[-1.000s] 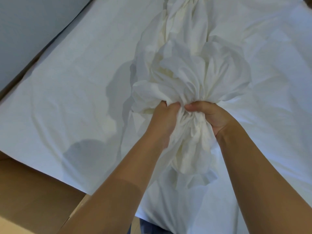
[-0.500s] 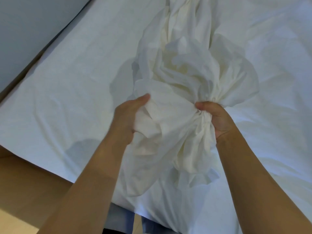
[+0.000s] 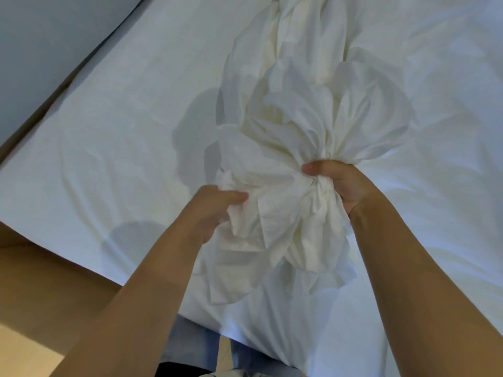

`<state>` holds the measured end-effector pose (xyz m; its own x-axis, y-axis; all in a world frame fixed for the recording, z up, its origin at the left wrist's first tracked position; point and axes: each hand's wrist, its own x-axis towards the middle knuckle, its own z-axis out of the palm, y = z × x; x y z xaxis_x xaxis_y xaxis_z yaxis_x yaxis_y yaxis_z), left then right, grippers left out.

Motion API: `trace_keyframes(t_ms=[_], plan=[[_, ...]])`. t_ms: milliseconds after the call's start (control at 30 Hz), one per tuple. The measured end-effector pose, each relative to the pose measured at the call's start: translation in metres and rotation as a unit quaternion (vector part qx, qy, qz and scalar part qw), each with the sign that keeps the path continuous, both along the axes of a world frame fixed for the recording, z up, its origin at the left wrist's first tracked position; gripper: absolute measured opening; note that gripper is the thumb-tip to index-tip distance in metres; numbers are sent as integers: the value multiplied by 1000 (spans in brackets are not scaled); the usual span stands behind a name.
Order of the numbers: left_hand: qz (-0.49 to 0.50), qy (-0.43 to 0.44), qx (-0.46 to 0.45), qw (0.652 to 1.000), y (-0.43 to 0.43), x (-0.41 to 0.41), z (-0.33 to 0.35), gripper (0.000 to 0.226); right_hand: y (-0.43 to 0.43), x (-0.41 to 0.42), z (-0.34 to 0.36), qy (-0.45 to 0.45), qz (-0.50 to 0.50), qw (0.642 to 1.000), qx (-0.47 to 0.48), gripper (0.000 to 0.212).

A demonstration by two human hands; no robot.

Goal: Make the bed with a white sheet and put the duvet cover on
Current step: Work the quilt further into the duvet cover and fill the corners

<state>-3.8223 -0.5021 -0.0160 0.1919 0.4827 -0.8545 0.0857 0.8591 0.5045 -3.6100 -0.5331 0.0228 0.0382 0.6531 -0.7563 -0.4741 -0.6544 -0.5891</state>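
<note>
A: White cloth gathered into a rope. On the head camera, your bunched cream-white fabric bundle [image 3: 288,126], which I take for the duvet cover, runs from the far middle toward you. It lies on top of the flat white sheet [image 3: 117,123] spread beneath it.

B: I judge you hold it gathered so that the loose length forms one neck. That lets you feel along it for an opening or a corner, and it cannot sprawl over the sheet.

A: Your right hand [image 3: 345,186] is curled tight round that neck, thumb across the top and fingers wrapped under. The cloth fans out far and near of the fist.

B: Your left hand [image 3: 209,210] is just to the left and a little nearer. Its fingers are bent into a fold at the bundle's left edge, with the thumb lying over the cloth and pointing right. It grips the cloth and does not merely rest on it, though the fingertips are blurred.

A: The sheet lies fairly smooth out to the far left, by the grey wall [image 3: 40,39]. A tan wooden surface [image 3: 35,281] shows at the near left.

B: So the sheet looks laid, and the cover step seems to me only in its early part.
</note>
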Motion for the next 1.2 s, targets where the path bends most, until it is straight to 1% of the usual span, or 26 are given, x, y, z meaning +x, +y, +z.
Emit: trace_keyframes(t_ms=[33,67,133,167,200,233,267,300,333,367,400,433,467,500,533,567,600,633,667,700,767,867,933,1000,1100,1200], plan=[[15,2,-3,1000,-2,-3,-1,20,-1,-1,-1,-5,-8,1000,2,34],[59,8,15,998,2,-5,-1,16,-1,-2,-2,-11,-11,1000,0,38],[154,40,94,983,27,-7,-2,24,0,-4,-1,-20,-7,1000,-7,39],[147,84,149,974,42,-3,-1,34,2,-4,0,-23,-3,1000,-11,39],[92,144,210,963,57,2,3,42,4,-4,1,-28,3,999,-15,41],[7,212,269,939,67,8,6,47,5,-5,2,-33,7,999,-18,44],[-91,280,317,902,73,15,9,49,7,-6,3,-34,8,999,-19,46],[-178,344,344,855,75,19,16,50,7,-7,4,-31,5,999,-17,48],[-231,401,365,808,75,21,22,52,7,-8,3,-28,-1,1000,-14,48],[-249,444,392,766,72,21,29,55,7,-10,3,-26,-11,1000,-8,46],[-241,458,426,742,67,21,33,56,7,-11,2,-24,-20,999,-2,44],[-245,440,439,745,62,21,36,57,9,-14,2,-20,-29,999,4,41],[-270,391,415,776,58,23,38,59,10,-15,2,-12,-33,999,12,38],[-309,318,356,823,52,27,42,59,11,-17,1,2,-34,999,21,34],[-329,230,287,870,47,33,42,51,12,-17,2,16,-30,999,28,30],[-313,154,238,907,43,38,42,37,12,-18,3,26,-24,999,29,27],[-277,103,210,932,42,43,40,24,12,-17,4,31,-18,999,26,29],[-238,72,196,949,44,49,37,16,12,-17,4,32,-12,999,21,35],[-209,48,179,960,47,53,35,15,12,-16,4,30,-9,999,16,43],[-195,22,158,968,49,57,35,18,12,-16,4,29,-10,999,13,49],[-193,-26,137,971,53,65,38,24,12,-16,3,29,-18,999,23,47],[-173,-35,223,959,54,73,45,19,13,-17,3,5,-29,999,23,38],[-146,-15,279,949,58,78,48,21,14,-15,4,1,-10,1000,18,32],[-146,-3,311,939,62,87,53,21,17,-13,8,14,20,1000,16,23],[-160,-21,322,933,65,102,60,19,22,-2,12,36,59,998,5,28],[-154,-57,309,937,69,106,62,13,25,4,14,49,60,997,12,24]])
